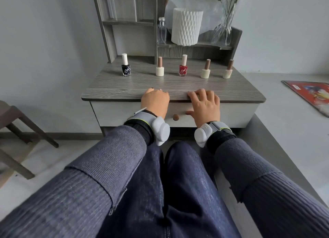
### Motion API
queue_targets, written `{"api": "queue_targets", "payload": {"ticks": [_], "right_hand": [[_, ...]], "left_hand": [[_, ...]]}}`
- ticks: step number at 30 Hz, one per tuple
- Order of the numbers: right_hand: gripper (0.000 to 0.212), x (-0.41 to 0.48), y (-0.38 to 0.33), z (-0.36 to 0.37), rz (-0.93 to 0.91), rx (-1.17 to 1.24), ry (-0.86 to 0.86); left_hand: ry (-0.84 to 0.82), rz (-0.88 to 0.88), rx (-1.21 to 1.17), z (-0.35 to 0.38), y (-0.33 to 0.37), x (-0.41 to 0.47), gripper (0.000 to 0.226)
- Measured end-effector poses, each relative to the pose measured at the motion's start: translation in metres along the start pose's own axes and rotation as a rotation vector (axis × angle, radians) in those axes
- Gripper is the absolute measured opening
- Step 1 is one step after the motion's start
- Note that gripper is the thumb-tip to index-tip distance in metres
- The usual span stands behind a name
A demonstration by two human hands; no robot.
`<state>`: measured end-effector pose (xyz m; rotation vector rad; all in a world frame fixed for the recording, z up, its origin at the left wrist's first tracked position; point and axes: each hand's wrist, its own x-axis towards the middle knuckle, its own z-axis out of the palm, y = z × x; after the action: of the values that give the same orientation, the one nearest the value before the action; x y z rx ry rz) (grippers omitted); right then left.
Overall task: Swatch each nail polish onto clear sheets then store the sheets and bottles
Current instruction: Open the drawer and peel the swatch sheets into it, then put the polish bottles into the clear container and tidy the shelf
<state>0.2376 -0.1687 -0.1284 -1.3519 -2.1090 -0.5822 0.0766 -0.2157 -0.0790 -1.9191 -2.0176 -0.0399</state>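
Resting on the front edge of the counter (115, 92), at its 6 o'clock side: left hand (154, 100), fingers bent and close together, tips on the wood, holding nothing; right hand (204, 104), just beside it toward 3 o'clock, fingers apart and laid flat over the edge, thumb down in front of the drawer (231, 114), holding nothing. Five nail polish bottles stand upright and capped in a row toward 12 o'clock, well apart from both hands and spaced from each other. From 9 to 3 o'clock: black bottle (126, 69), white cap; first cream bottle (159, 68), brown cap; red bottle (183, 69), pale cap; second cream bottle (205, 71), brown cap; third cream bottle (228, 71), brown cap. Round brown knob (176, 117) on the drawer, between the two hands. Shelf behind the row, 12 o'clock: clear perfume bottle (161, 31), white ribbed vase (186, 26), glass vase (223, 31) with green stems. Upper shelf, 11 o'clock: clear upright panels (124, 6), detail unreadable. Pale surface, 3 o'clock: red booklet (309, 95). Floor, 9 o'clock: dark stool (21, 129).
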Motion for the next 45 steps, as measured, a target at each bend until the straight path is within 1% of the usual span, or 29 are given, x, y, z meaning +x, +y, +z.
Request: {"api": "queue_targets", "payload": {"ticks": [4, 7, 11, 16, 23, 26, 29, 32, 33, 36, 37, 39, 41, 43, 45], "right_hand": [[0.064, 0.001, 0.005, 0.007, -0.011, -0.02, 0.08], [0.062, 0.001, 0.005, 0.012, -0.005, -0.022, 0.135], [0.062, 0.002, 0.001, 0.015, 0.033, -0.025, 0.14], [0.062, 0.005, 0.002, 0.014, 0.035, -0.041, 0.125], [0.062, 0.007, 0.003, 0.013, 0.024, -0.054, 0.123], [0.056, 0.003, 0.004, 0.01, 0.005, -0.045, 0.12], [0.05, -0.002, 0.0, 0.005, 0.024, -0.011, 0.125], [0.053, -0.001, -0.009, -0.002, 0.074, 0.025, 0.036], [0.052, 0.001, -0.011, -0.006, 0.093, 0.027, 0.002], [0.039, 0.014, -0.017, -0.022, 0.113, 0.019, -0.064], [0.035, 0.02, -0.018, -0.029, 0.107, 0.017, -0.106], [0.032, 0.032, -0.019, -0.043, 0.115, 0.005, -0.25], [0.03, 0.046, -0.019, -0.056, 0.184, -0.01, -0.396], [0.027, 0.058, -0.021, -0.064, 0.217, -0.02, -0.481], [0.025, 0.072, -0.025, -0.073, 0.22, 0.013, -0.528]], "left_hand": [[0.036, -0.001, 0.016, -0.001, 0.0, -0.001, 0.026], [0.066, -0.002, 0.013, -0.005, -0.001, -0.003, 0.029], [0.071, -0.021, -0.001, -0.007, -0.001, -0.002, 0.033], [0.076, -0.034, -0.009, -0.003, -0.001, -0.002, 0.041], [0.073, -0.018, 0.009, -0.002, -0.001, -0.003, 0.041], [0.072, -0.019, 0.028, -0.003, 0.0, -0.002, 0.04], [0.025, -0.026, 0.038, -0.004, 0.001, -0.002, 0.036], [-0.057, -0.024, 0.031, -0.007, 0.0, 0.001, 0.027], [-0.086, -0.019, 0.015, -0.008, -0.001, 0.002, 0.028], [-0.141, -0.022, -0.103, -0.015, -0.003, 0.007, 0.043], [-0.143, -0.028, -0.134, -0.017, -0.005, 0.008, 0.046], [-0.15, -0.051, -0.174, -0.024, -0.007, 0.01, 0.049], [-0.192, -0.072, -0.2, -0.035, -0.007, 0.013, 0.049], [-0.239, -0.061, -0.218, -0.046, -0.009, 0.019, 0.046], [-0.264, -0.055, -0.254, -0.058, -0.013, 0.024, 0.044]]}}
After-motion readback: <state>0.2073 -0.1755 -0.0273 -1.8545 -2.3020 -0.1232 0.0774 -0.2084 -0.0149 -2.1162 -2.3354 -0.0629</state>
